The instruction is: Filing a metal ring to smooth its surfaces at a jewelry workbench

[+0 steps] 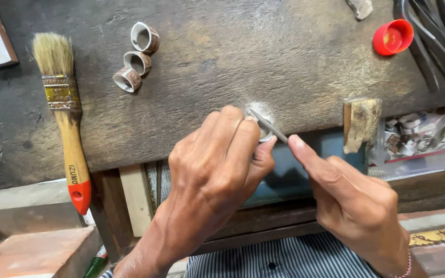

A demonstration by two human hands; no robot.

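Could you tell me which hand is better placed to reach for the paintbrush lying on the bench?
The left hand, most likely. The paintbrush lies far to its side, while the right hand sits opposite with the thin file in its grip. However, the left currently pinches a small ring.

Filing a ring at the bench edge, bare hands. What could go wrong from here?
1. The left hand pinches the small ring right where the file works; a slip could scrape the fingertips.
2. The ring sits at the edge of the workbench; if the grip loosens it may drop into the gap below.
3. The right hand steers the thin file with one extended finger, so it could skid and mar the ring.
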